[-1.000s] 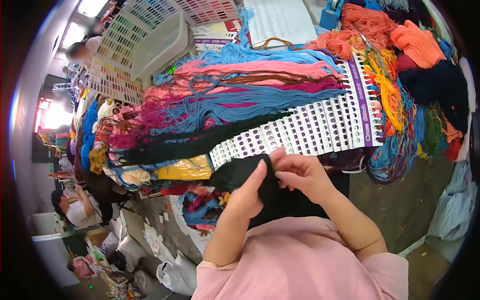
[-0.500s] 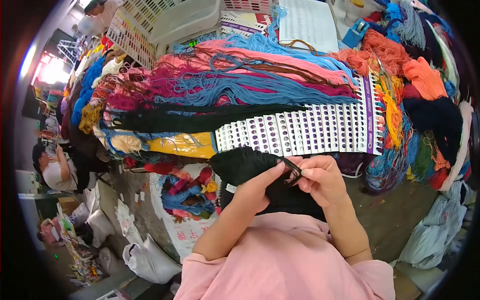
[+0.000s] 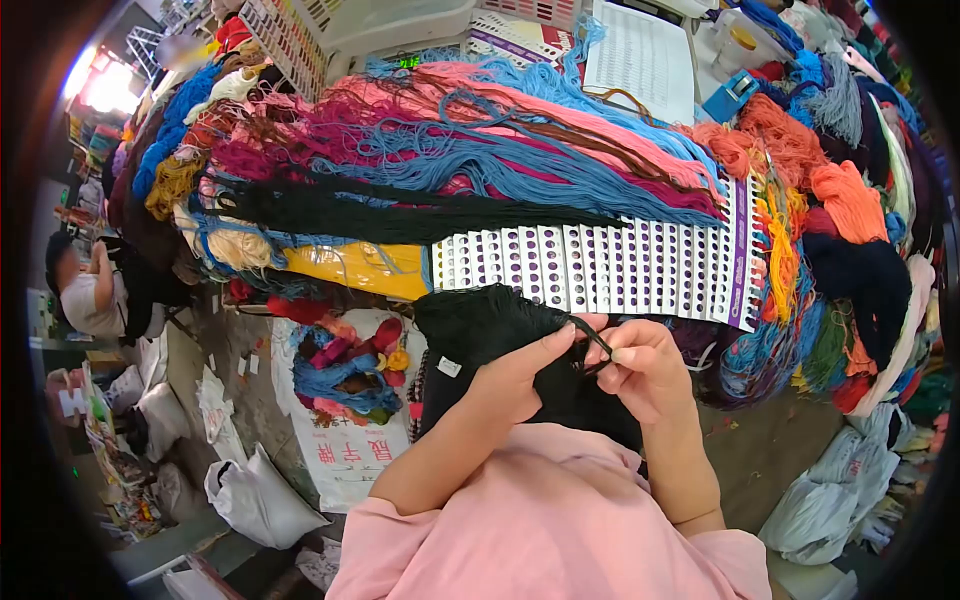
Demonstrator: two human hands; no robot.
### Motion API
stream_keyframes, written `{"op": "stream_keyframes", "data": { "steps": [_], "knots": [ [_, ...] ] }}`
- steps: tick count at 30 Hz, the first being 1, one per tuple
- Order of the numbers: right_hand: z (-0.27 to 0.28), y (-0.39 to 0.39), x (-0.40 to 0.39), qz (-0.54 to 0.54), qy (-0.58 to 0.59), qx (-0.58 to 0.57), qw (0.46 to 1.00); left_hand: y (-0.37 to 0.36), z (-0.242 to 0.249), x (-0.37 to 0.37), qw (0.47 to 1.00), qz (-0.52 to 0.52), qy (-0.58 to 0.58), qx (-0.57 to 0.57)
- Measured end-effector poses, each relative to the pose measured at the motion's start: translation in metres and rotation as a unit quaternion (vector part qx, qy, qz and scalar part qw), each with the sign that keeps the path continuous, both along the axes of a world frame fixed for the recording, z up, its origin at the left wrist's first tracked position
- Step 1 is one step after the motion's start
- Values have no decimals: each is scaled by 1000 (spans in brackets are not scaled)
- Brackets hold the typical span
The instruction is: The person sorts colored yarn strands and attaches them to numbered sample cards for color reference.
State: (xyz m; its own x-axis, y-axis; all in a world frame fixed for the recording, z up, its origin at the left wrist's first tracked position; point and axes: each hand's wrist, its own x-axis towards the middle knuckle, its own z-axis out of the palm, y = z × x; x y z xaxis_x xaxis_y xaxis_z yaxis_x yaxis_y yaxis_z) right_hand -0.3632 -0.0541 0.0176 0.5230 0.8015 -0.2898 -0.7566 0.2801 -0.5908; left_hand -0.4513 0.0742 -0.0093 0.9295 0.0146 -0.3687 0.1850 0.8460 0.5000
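A bundle of black thread [image 3: 480, 325] rests at the table's near edge, a small white tag below it. My left hand [image 3: 530, 365] is closed on the bundle's right end, thumb on top. Just right of it, my right hand [image 3: 645, 368] pinches a loop of the same black thread between thumb and fingers. Beyond both hands lies a row of white cards with punched holes [image 3: 580, 268]. Long black strands [image 3: 400, 215] stretch over the left cards, below blue [image 3: 500, 175] and pink skeins [image 3: 560, 110].
A blue tape dispenser [image 3: 730, 96] and printed sheet [image 3: 640, 62] are at the back. Coloured yarn heaps, one coral [image 3: 850, 200], flank the cards. A white sack [image 3: 262, 498] stands on the floor at left. Another person [image 3: 92, 290] sits far left.
The view has tilted and shifted slightly. The black loop between my hands is drawn out a little further, and my right hand has turned slightly.
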Motion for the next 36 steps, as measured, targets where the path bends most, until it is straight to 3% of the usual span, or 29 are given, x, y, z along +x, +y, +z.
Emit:
{"op": "stream_keyframes", "data": {
  "steps": [2, 5, 9, 21, 24, 27, 30, 34, 36],
  "knots": [
    [5, 0, 1, 16, -16, -26, 999, 3, 15, 3, 998, -18, -24, -51],
    [7, 1, 2, 27, -58, -61, 996, 3, 10, 4, 998, -38, -53, -6],
    [5, 0, 1, 29, -119, -95, 988, 0, 15, 4, 998, -14, 11, 54],
    [3, 1, 0, -32, -83, -51, 995, -5, 15, 7, 999, 35, 4, 1],
    [0, -3, 1, -46, -17, -11, 999, -5, 8, 6, 999, 18, -17, 28],
    [1, -5, 3, 14, 48, 31, 998, -5, 6, 5, 999, 3, -40, 32],
    [-10, -10, 4, 31, -1, 44, 999, -5, 9, 5, 998, 8, -60, -4],
    [-4, -7, 6, 12, 29, 9, 999, -6, 15, 5, 997, 9, -70, -28],
    [6, -3, 3, -1, -20, -66, 998, -5, 15, 4, 997, -3, -64, -41]
  ]
}}
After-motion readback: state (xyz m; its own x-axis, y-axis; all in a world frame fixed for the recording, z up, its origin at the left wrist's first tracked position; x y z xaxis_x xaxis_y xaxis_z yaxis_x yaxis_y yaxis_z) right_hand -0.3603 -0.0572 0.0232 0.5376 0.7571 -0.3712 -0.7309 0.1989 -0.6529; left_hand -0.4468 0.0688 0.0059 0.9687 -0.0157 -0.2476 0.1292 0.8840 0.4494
